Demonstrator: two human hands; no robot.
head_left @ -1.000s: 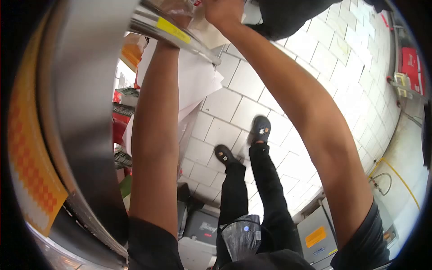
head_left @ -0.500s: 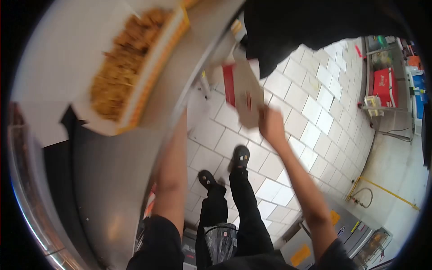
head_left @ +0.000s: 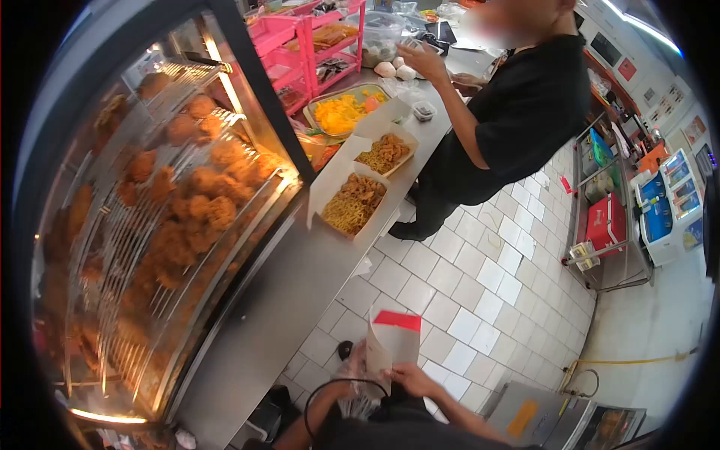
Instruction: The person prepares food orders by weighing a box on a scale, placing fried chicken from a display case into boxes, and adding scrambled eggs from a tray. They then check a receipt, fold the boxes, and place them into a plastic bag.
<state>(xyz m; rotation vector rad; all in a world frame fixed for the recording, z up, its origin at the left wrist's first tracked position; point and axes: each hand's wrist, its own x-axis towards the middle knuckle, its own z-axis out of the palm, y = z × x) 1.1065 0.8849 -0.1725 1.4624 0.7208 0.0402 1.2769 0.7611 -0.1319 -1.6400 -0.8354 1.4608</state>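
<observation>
A white and red cardboard piece [head_left: 395, 341] is held in front of my body, above the tiled floor. My right hand [head_left: 411, 377] pinches its lower right edge. On the other side, my left hand [head_left: 352, 373] is at its lower left, beside clear plastic; its fingers are partly hidden. Two open boxes of noodles topped with brown pieces stand on the steel counter: the nearer box [head_left: 352, 204] and the farther box [head_left: 386, 154]. A small lidded cup [head_left: 424, 111] sits past them near the counter edge.
At left stands a glass warmer [head_left: 187, 225] with fried chicken on racks. Behind the boxes are a tray of yellow food [head_left: 341, 112] and pink shelves [head_left: 330, 45]. A co-worker [head_left: 525, 112] stands at the counter's far end. A cart with a red bag [head_left: 606, 223] is at right.
The view has swung up and back, bringing the warmer and co-worker into sight. The cardboard is now closer to my body, and my left hand has come beside it.
</observation>
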